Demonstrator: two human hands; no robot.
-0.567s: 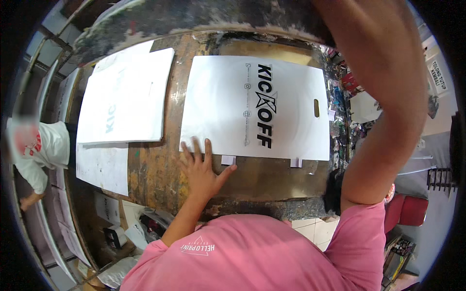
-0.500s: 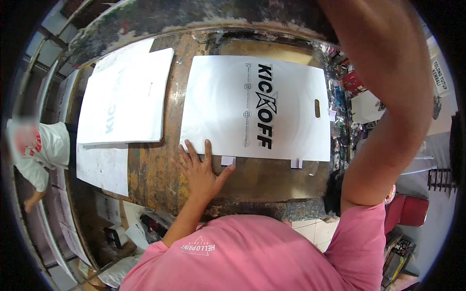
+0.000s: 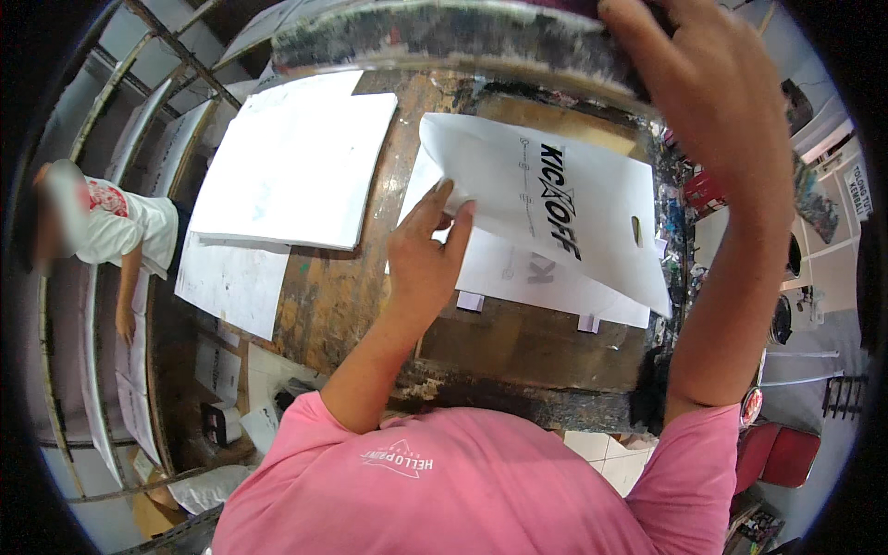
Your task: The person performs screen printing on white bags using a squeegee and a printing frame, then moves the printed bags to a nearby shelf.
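Observation:
My left hand (image 3: 433, 245) pinches the left edge of a white flat bag (image 3: 592, 171) with bold black lettering and an oval handle hole. That side is lifted and curls up off the table, while another white printed piece (image 3: 499, 268) shows beneath it. At the far right, my right hand (image 3: 708, 88) is up at a raised, paint-stained frame (image 3: 462, 46), its thumb lying over the edge and its other fingers partly cut off by the picture's top. Two small pale tabs, one of them a left tab (image 3: 470, 302), sit along the near edge of the lower piece.
A stack of white sheets (image 3: 296, 166) lies on the worn wooden table (image 3: 342, 277) to the left. Beyond it a person in a white shirt (image 3: 129, 222) stands by metal racks (image 3: 88, 324). Paint containers and a red chair (image 3: 791, 455) are at the right.
My left hand has gone from lying spread by the bag's near left corner to gripping and raising its left side, uncovering the printed piece below. My right hand has come into view.

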